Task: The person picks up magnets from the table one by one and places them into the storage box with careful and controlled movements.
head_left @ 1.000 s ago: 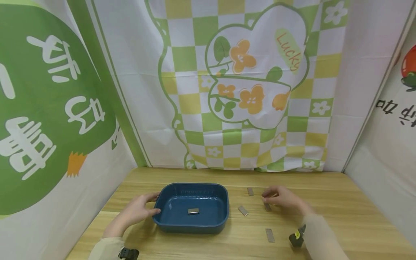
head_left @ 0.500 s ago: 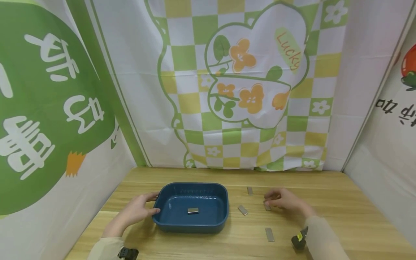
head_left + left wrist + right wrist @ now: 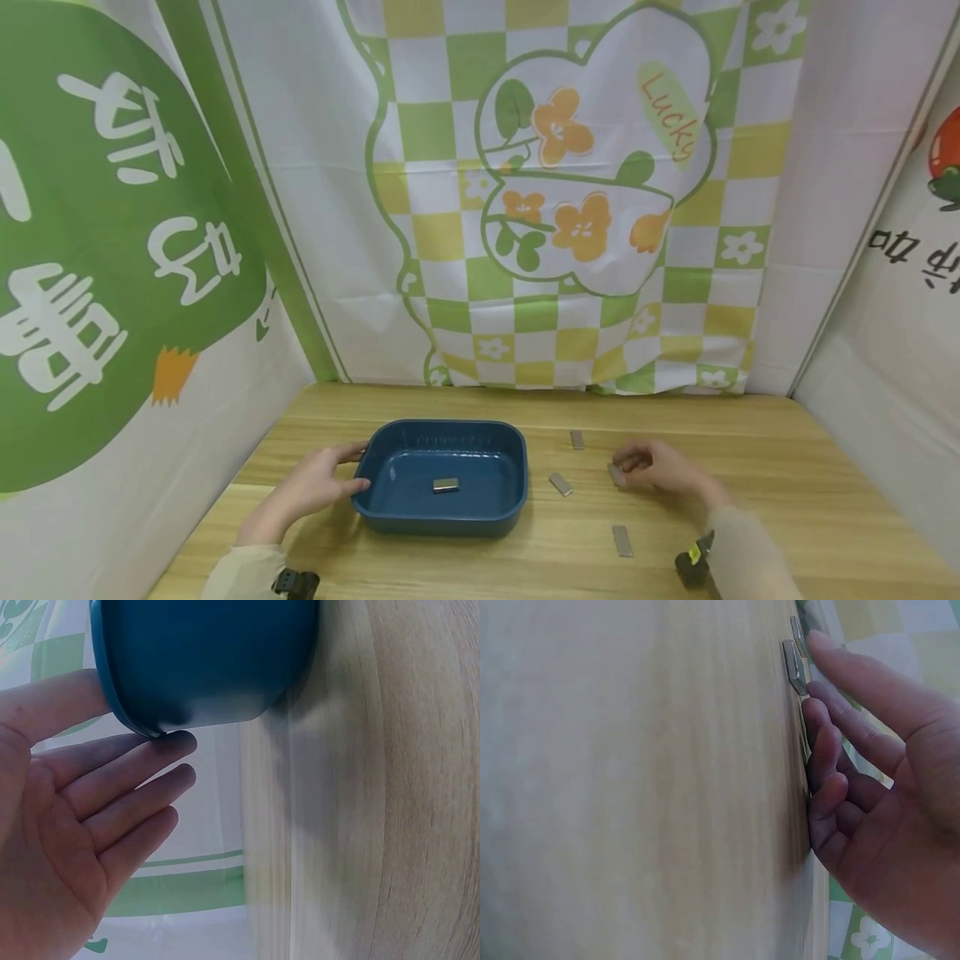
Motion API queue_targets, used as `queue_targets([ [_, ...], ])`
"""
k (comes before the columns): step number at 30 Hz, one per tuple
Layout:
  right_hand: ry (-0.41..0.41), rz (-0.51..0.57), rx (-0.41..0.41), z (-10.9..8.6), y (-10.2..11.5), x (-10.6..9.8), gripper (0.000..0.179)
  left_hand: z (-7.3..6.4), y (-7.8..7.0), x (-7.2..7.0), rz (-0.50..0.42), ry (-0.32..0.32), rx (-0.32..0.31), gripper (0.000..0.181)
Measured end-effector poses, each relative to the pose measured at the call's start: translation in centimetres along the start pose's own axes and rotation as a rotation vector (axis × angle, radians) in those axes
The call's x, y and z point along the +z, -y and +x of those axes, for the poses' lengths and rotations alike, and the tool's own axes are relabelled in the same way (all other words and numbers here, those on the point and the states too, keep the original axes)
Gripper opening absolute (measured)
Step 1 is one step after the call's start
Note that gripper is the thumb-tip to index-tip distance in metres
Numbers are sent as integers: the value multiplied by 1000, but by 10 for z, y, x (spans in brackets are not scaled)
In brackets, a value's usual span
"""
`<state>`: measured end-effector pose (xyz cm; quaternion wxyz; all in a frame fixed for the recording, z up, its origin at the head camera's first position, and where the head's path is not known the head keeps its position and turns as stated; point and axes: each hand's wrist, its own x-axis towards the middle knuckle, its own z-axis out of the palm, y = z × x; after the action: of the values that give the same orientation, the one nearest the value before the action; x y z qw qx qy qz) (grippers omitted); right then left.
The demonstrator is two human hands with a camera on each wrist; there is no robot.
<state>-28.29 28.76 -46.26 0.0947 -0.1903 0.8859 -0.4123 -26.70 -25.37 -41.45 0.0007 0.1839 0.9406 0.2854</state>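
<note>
On the right side of the wooden desk [image 3: 480,575], a person's right hand [image 3: 663,468] sets thumb and forefinger at a small metal block [image 3: 616,473], the other fingers [image 3: 826,754] curled toward the palm. Thumb and forefinger stand parted in the right wrist view, the block right by their tips; whether they pinch it cannot be told.

To the left, the left hand [image 3: 315,485] pinches the end of a blue tray [image 3: 438,527], thumb over the rim and nearly straight fingers [image 3: 139,767] outside it. A single bar [image 3: 446,485] lies in the tray, apart from the thumb. Two pieces [image 3: 561,484] lie between the tray and the right hand; another slab [image 3: 622,541] lies nearer the person.
</note>
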Motion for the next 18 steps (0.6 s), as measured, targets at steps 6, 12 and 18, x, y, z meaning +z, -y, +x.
queue_targets([
  [6, -7, 10, -8, -1, -3, 1, 44, 1, 0, 0, -5, 7, -2, 62],
  [12, -22, 51, 8, 1, -5, 4, 43, 1, 1, 1, -6, 7, 0, 62],
  [18, -42, 32, 27, 4, -7, 5, 43, 4, 4, 2, -4, 2, 7, 61],
])
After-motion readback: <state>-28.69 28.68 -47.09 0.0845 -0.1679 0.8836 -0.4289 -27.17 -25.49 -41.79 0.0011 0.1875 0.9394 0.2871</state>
